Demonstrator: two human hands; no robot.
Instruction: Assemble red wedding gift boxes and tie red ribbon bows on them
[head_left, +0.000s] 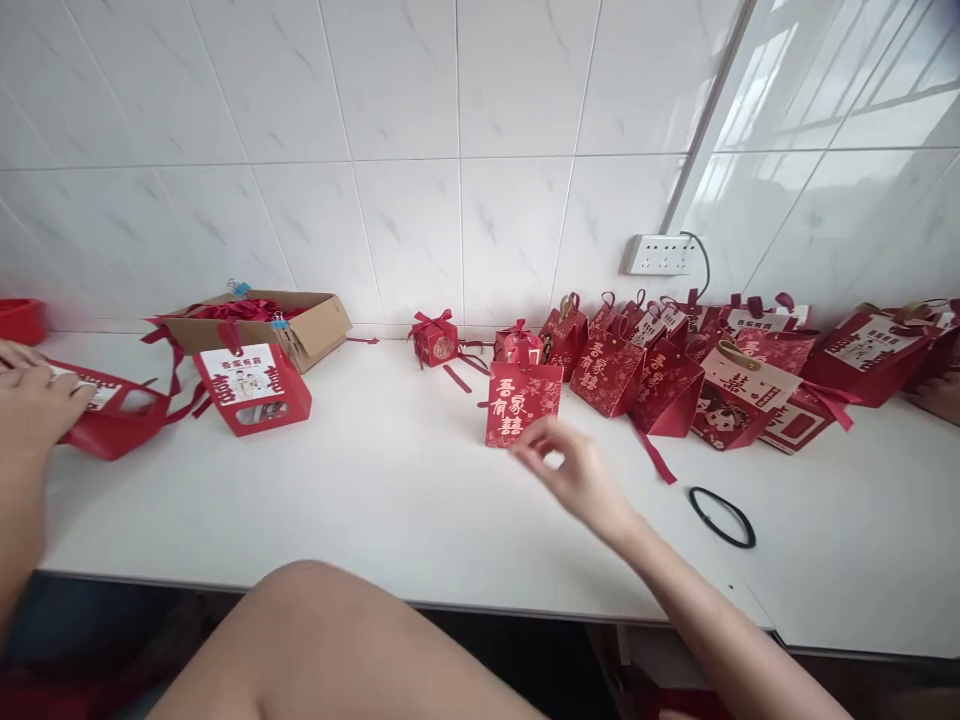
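My right hand [562,465] is at the lower right corner of a red gift box [523,400] that stands upright on the table. The box has pale Chinese characters and a ribbon handle. My thumb and fingertips are pinched together in front of its bottom edge, with a gap behind the pinch. Whether they grip the box or something small cannot be told. Behind it is a small red box with a bow [519,345]. My left hand is out of view. Two hands at the far left, apparently another person's, hold a red gift box with a window [120,405].
A red windowed gift box [251,385] stands before a cardboard carton [322,325] of red ribbons. A small bowed box [435,343] is near the wall. Several red gift boxes [607,370] crowd the right. A black loop [724,518] lies on the white table [360,520]. My knee rises in front.
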